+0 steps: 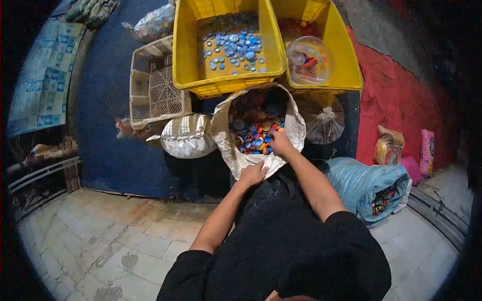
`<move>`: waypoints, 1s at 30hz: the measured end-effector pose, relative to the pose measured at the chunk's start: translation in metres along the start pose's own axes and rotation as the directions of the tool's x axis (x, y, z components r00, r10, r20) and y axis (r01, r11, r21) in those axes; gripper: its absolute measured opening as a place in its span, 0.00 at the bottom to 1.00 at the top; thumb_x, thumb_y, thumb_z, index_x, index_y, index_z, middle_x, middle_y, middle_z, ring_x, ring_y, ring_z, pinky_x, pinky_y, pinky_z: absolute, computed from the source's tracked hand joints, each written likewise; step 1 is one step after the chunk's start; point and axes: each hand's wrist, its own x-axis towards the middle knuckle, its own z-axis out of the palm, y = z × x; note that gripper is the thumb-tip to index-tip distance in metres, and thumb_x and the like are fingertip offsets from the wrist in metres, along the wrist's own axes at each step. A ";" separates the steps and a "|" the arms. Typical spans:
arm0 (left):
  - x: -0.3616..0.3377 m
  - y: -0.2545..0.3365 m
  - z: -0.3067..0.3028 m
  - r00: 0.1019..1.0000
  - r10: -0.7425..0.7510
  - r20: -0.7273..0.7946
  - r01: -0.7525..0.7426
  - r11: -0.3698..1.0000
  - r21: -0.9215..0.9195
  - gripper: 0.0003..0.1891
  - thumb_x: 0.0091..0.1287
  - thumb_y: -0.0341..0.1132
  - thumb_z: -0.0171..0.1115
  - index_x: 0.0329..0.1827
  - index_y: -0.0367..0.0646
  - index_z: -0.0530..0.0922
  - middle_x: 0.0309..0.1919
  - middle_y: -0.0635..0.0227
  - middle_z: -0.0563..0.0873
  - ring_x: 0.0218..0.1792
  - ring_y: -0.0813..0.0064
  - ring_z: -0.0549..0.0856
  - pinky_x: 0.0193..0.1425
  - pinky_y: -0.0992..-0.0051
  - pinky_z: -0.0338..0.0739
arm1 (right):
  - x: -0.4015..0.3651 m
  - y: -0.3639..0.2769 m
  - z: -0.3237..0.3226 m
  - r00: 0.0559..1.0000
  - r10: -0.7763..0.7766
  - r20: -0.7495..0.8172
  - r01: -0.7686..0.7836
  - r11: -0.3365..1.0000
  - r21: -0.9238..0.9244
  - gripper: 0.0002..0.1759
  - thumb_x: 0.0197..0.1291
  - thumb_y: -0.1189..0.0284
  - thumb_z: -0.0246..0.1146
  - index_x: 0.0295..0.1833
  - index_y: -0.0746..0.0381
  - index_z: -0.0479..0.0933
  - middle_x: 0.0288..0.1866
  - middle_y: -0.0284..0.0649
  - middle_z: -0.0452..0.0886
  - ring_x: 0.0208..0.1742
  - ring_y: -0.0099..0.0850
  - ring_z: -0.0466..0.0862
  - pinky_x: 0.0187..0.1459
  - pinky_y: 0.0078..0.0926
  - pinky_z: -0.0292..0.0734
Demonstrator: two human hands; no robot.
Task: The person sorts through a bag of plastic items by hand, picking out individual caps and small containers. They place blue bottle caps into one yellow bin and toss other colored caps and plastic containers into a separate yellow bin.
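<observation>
A white sack (pixel 223 150) stands open in front of me, with many colourful plastic bottle caps (pixel 255 136) inside: red, orange, blue and white. My left hand (pixel 253 174) is closed on the sack's near rim. Over that rim reaches my right hand (pixel 282 144), its fingers curled together at the caps; whatever they pinch is hidden. Just beyond the sack, a yellow crate (pixel 183 50) holds blue and white caps (pixel 238 47) scattered on its bottom.
A second yellow crate (pixel 349 55) contains a clear round tub (pixel 324 47). To the left are a pale plastic basket (pixel 138 85) and a tied white sack (pixel 188 143). A blue sack (pixel 361 180) with colourful contents lies right, near red cloth (pixel 386 90).
</observation>
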 end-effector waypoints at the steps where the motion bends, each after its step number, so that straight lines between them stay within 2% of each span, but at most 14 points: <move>1: -0.002 0.005 -0.004 0.999 -0.017 0.045 0.016 1.000 0.023 0.31 0.69 0.60 0.45 0.67 0.50 0.71 0.52 0.47 0.83 0.56 0.47 0.80 0.61 0.43 0.67 | -0.002 0.011 0.005 0.996 -0.022 0.083 0.037 0.981 -0.191 0.21 0.52 0.62 0.68 0.49 0.63 0.79 0.47 0.52 0.79 0.50 0.48 0.80 0.51 0.41 0.77; 2: -0.002 0.010 -0.008 0.998 -0.023 0.050 0.023 1.000 0.007 0.31 0.69 0.60 0.45 0.67 0.50 0.71 0.52 0.47 0.83 0.56 0.47 0.80 0.61 0.43 0.67 | -0.006 0.021 0.014 0.985 -0.025 0.172 0.089 0.923 -0.374 0.22 0.51 0.61 0.68 0.48 0.63 0.80 0.48 0.53 0.78 0.51 0.50 0.79 0.53 0.42 0.76; 3: -0.001 0.017 -0.015 0.993 -0.031 0.112 0.028 0.999 0.033 0.32 0.69 0.60 0.45 0.66 0.48 0.71 0.53 0.48 0.82 0.57 0.48 0.80 0.62 0.43 0.65 | -0.012 0.028 0.023 0.991 -0.099 0.090 0.128 0.893 -0.431 0.23 0.51 0.58 0.67 0.49 0.61 0.80 0.49 0.51 0.78 0.52 0.47 0.79 0.53 0.43 0.76; 7: 0.005 0.031 -0.022 0.978 -0.003 0.209 -0.021 0.994 0.108 0.35 0.68 0.62 0.44 0.62 0.40 0.74 0.54 0.49 0.82 0.57 0.52 0.80 0.66 0.44 0.60 | -0.022 0.017 0.037 0.998 -0.020 0.057 0.054 0.713 -0.699 0.20 0.52 0.58 0.65 0.47 0.58 0.81 0.48 0.46 0.78 0.56 0.39 0.76 0.51 0.42 0.74; 10: 0.005 0.034 -0.022 0.976 0.036 0.215 -0.077 0.980 0.184 0.35 0.68 0.64 0.44 0.57 0.39 0.76 0.49 0.47 0.84 0.54 0.51 0.82 0.61 0.44 0.64 | -0.020 0.015 0.049 0.998 -0.047 -0.035 0.003 0.642 -0.767 0.18 0.52 0.60 0.64 0.46 0.57 0.82 0.46 0.43 0.80 0.51 0.40 0.79 0.50 0.41 0.74; 14: 0.002 0.032 -0.029 0.969 0.030 0.244 -0.074 0.982 0.175 0.34 0.68 0.63 0.44 0.58 0.40 0.76 0.49 0.48 0.84 0.54 0.51 0.82 0.61 0.44 0.64 | -0.004 0.021 0.059 0.999 0.028 0.034 0.011 0.575 -0.818 0.18 0.51 0.59 0.65 0.46 0.56 0.82 0.41 0.40 0.81 0.46 0.39 0.83 0.48 0.39 0.75; 17: -0.001 0.024 -0.026 0.976 0.026 0.218 -0.063 0.984 0.165 0.33 0.68 0.62 0.45 0.59 0.41 0.76 0.50 0.50 0.84 0.54 0.53 0.82 0.63 0.46 0.63 | 0.009 0.025 0.050 0.994 -0.049 0.100 0.109 0.606 -0.788 0.18 0.43 0.60 0.70 0.42 0.53 0.81 0.40 0.37 0.83 0.41 0.39 0.84 0.44 0.42 0.77; 19: -0.002 0.023 -0.027 0.979 0.013 0.202 -0.044 0.988 0.151 0.33 0.68 0.61 0.47 0.60 0.42 0.76 0.52 0.52 0.84 0.55 0.56 0.82 0.64 0.48 0.61 | 0.023 0.020 0.037 0.995 -0.078 -0.070 0.026 0.832 -0.555 0.19 0.44 0.62 0.69 0.43 0.57 0.81 0.38 0.41 0.83 0.41 0.40 0.84 0.43 0.40 0.78; 22: -0.004 0.024 -0.029 0.974 0.023 0.225 -0.057 0.987 0.149 0.32 0.68 0.60 0.46 0.58 0.41 0.77 0.50 0.54 0.85 0.54 0.56 0.82 0.64 0.48 0.62 | 0.043 -0.011 0.002 0.974 -0.070 -0.217 -0.041 0.882 -0.469 0.19 0.47 0.66 0.68 0.45 0.62 0.80 0.33 0.44 0.82 0.39 0.42 0.84 0.43 0.37 0.79; 23: -0.004 0.025 -0.026 0.974 0.035 0.223 -0.078 0.980 0.186 0.31 0.68 0.60 0.46 0.57 0.42 0.78 0.50 0.54 0.85 0.54 0.56 0.83 0.63 0.48 0.62 | 0.052 -0.016 -0.007 0.977 -0.016 -0.214 -0.018 0.988 -0.155 0.19 0.48 0.65 0.69 0.47 0.62 0.80 0.41 0.48 0.82 0.45 0.44 0.83 0.46 0.38 0.79; 24: -0.003 0.026 -0.024 0.975 0.049 0.218 -0.098 0.970 0.221 0.30 0.69 0.59 0.46 0.56 0.42 0.78 0.49 0.54 0.85 0.53 0.56 0.83 0.63 0.48 0.62 | 0.058 -0.014 -0.012 0.980 0.030 -0.197 0.005 0.985 0.174 0.20 0.50 0.65 0.70 0.49 0.61 0.80 0.49 0.52 0.82 0.51 0.46 0.82 0.49 0.38 0.78; 27: 0.008 0.028 -0.021 0.955 0.068 0.288 -0.147 0.954 0.262 0.29 0.69 0.58 0.46 0.54 0.42 0.80 0.50 0.55 0.85 0.54 0.56 0.82 0.64 0.48 0.63 | 0.064 -0.010 0.001 0.934 -0.046 -0.356 0.088 0.991 0.103 0.17 0.54 0.67 0.66 0.49 0.62 0.80 0.49 0.53 0.82 0.49 0.49 0.83 0.49 0.37 0.78; 28: 0.012 0.028 -0.021 0.955 0.069 0.288 -0.148 0.955 0.259 0.29 0.69 0.58 0.46 0.54 0.42 0.80 0.50 0.55 0.85 0.54 0.56 0.82 0.64 0.48 0.63 | 0.060 -0.004 0.007 0.934 -0.046 -0.354 0.087 0.991 0.100 0.17 0.54 0.67 0.66 0.49 0.62 0.80 0.49 0.53 0.82 0.49 0.49 0.83 0.49 0.37 0.78; 30: 0.022 0.026 -0.025 0.940 0.076 0.332 -0.162 0.957 0.241 0.27 0.69 0.56 0.46 0.52 0.42 0.81 0.49 0.54 0.85 0.53 0.54 0.83 0.61 0.50 0.68 | 0.036 0.010 0.025 0.926 -0.207 -0.317 0.214 0.977 -0.013 0.16 0.55 0.67 0.66 0.45 0.66 0.78 0.42 0.49 0.85 0.41 0.45 0.85 0.44 0.38 0.79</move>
